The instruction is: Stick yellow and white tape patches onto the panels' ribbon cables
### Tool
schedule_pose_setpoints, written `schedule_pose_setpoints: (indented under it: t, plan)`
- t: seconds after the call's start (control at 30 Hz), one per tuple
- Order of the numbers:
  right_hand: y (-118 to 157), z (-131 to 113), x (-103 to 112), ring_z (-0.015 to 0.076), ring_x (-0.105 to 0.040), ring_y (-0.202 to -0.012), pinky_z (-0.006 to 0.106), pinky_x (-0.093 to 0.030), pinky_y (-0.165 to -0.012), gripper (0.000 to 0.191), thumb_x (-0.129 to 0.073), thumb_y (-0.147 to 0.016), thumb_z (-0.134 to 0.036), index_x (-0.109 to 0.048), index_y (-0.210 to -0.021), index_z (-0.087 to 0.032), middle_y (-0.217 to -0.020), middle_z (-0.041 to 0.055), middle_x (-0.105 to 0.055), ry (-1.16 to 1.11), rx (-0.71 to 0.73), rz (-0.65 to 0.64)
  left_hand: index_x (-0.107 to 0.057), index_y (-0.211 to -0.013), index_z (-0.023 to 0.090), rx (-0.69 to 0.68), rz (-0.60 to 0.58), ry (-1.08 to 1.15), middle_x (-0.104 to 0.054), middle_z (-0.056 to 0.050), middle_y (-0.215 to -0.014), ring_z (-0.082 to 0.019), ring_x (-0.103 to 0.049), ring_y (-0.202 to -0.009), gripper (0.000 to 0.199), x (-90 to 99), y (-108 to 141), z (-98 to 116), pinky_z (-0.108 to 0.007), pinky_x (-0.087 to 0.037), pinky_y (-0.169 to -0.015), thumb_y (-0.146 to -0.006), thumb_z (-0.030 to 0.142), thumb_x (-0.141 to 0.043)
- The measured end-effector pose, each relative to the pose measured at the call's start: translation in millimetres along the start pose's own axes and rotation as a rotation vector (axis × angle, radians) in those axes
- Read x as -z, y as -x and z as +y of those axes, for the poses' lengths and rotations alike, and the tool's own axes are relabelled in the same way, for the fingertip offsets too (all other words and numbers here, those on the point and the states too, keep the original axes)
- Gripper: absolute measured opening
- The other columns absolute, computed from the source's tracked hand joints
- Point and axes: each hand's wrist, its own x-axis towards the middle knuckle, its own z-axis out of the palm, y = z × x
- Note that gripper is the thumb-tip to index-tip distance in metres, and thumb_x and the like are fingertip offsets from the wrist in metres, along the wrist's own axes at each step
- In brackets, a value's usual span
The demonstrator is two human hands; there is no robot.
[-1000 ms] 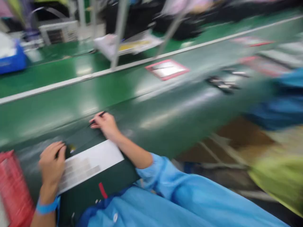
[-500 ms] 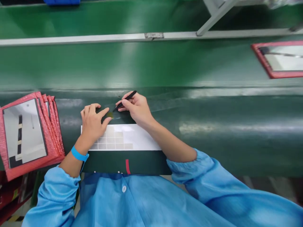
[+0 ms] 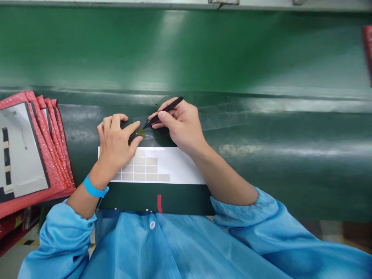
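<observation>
My right hand (image 3: 183,123) is closed round a slim black pen-like tool (image 3: 164,112), which slants down to the left. The tool's tip meets or hovers just above a small yellowish, see-through piece (image 3: 141,133) on the green mat; I cannot tell whether they touch. My left hand (image 3: 116,139) rests with thumb and forefinger apart at the left side of that piece, holding nothing visible. Below both hands lies a white sheet (image 3: 181,164) with rows of pale beige rectangles (image 3: 140,169), partly covered by my left hand and right forearm.
At the left is a stack of red bubble-wrap pouches (image 3: 59,155), with a grey panel (image 3: 26,155) on top. Clear tape strips (image 3: 223,116) lie on the green bench (image 3: 276,162). A red strip (image 3: 159,203) marks the front edge, and another red-edged item (image 3: 368,48) shows at far right.
The view has tilted downward and come slightly closer, so the far rail sits at the top edge. Both hands keep nearly the same places around the yellowish piece.
</observation>
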Motion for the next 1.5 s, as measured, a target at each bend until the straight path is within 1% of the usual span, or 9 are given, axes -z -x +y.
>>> schedule_pose_setpoints:
  t: [0.17,0.53,0.77,1.03,1.13,1.23,1.3,1.4,1.5]
  plan:
    - [-3.3,-0.7,1.6,0.0169,-0.077,-0.082,0.022,-0.066,-0.066,0.03,-0.08,-0.094,-0.044,-0.061,-0.1,-0.022,-0.086,0.0013,-0.073,0.027,-0.028,-0.026,-0.077,-0.13,0.031,0.011,-0.009,0.0,-0.059,-0.011,-0.136,-0.035,-0.05,-0.13,0.036,1.8,-0.5,0.8,-0.053,-0.038,-0.109,-0.094,0.035,-0.078]
    - [-7.9,0.0,0.6,0.0169,-0.077,-0.081,0.021,-0.065,-0.064,0.033,-0.082,-0.095,-0.045,-0.061,-0.1,-0.02,-0.086,0.001,-0.072,0.01,-0.04,-0.025,-0.076,-0.13,0.032,0.008,-0.012,-0.01,-0.06,-0.011,-0.136,-0.035,-0.051,-0.13,0.037,2.5,-2.0,0.7,-0.053,-0.039,-0.109,-0.094,0.036,-0.078]
    - [-7.2,1.8,-3.5,0.0154,-0.076,-0.072,0.02,-0.064,-0.061,0.033,-0.084,-0.092,-0.043,-0.06,-0.098,-0.02,-0.083,0.0015,-0.074,0.0,-0.011,0.005,-0.076,-0.131,0.032,0.002,-0.009,-0.005,-0.06,-0.011,-0.136,-0.035,-0.051,-0.13,0.038,3.1,-1.7,-0.6,-0.053,-0.039,-0.109,-0.093,0.036,-0.079]
    - [-7.2,-0.3,-0.9,0.0159,-0.075,-0.066,0.022,-0.063,-0.058,0.052,-0.09,-0.083,-0.059,-0.059,-0.098,-0.02,-0.083,0.0023,-0.075,-0.137,-0.025,-0.012,-0.076,-0.131,0.032,0.019,-0.016,-0.007,-0.059,-0.01,-0.137,-0.035,-0.05,-0.131,0.038,1.5,-3.6,-3.0,-0.053,-0.038,-0.111,-0.093,0.036,-0.079]
    - [-9.2,-6.2,3.6,0.015,-0.074,-0.064,0.019,-0.06,-0.056,0.06,-0.096,-0.074,-0.061,-0.057,-0.097,-0.021,-0.082,0.0021,-0.076,-0.24,-0.064,0.026,-0.076,-0.131,0.033,-0.019,0.003,-0.017,-0.06,-0.01,-0.137,-0.034,-0.052,-0.131,0.037,2.9,-4.7,-9.0,-0.052,-0.039,-0.109,-0.094,0.038,-0.077]
    - [-12.3,-18.5,13.5,0.0144,-0.072,-0.063,0.019,-0.059,-0.056,0.067,-0.098,-0.067,-0.064,-0.056,-0.096,-0.022,-0.082,0.0023,-0.076,-0.313,-0.106,0.079,-0.078,-0.128,0.031,-0.083,0.053,-0.037,-0.063,-0.012,-0.134,-0.035,-0.055,-0.129,0.034,7.1,-4.8,-19.3,-0.054,-0.04,-0.108,-0.096,0.041,-0.073]
    - [-17.5,-26.4,27.3,0.0162,-0.073,-0.064,0.021,-0.061,-0.056,0.066,-0.096,-0.068,-0.067,-0.056,-0.095,-0.021,-0.082,0.0041,-0.076,-0.307,-0.082,0.122,-0.079,-0.123,0.029,-0.107,0.111,-0.047,-0.066,-0.012,-0.13,-0.035,-0.059,-0.125,0.031,7.4,-8.9,-28.9,-0.055,-0.041,-0.108,-0.098,0.044,-0.07]
    - [-24.0,-35.4,62.0,0.0174,-0.073,-0.066,0.024,-0.062,-0.058,0.056,-0.092,-0.078,-0.06,-0.056,-0.094,-0.02,-0.083,0.0059,-0.076,-0.315,-0.04,0.22,-0.079,-0.119,0.028,-0.096,0.182,-0.032,-0.07,-0.011,-0.126,-0.034,-0.063,-0.12,0.031,8.9,-20.5,-38.3,-0.056,-0.044,-0.108,-0.099,0.046,-0.064]
    - [-17.8,-39.7,104.5,0.0151,-0.071,-0.066,0.023,-0.061,-0.06,0.037,-0.086,-0.093,-0.042,-0.058,-0.093,-0.017,-0.084,0.004,-0.074,-0.368,-0.049,0.334,-0.077,-0.116,0.028,-0.066,0.233,0.031,-0.072,-0.009,-0.122,-0.033,-0.067,-0.117,0.03,25.7,-25.2,-36.2,-0.054,-0.049,-0.108,-0.1,0.048,-0.062]
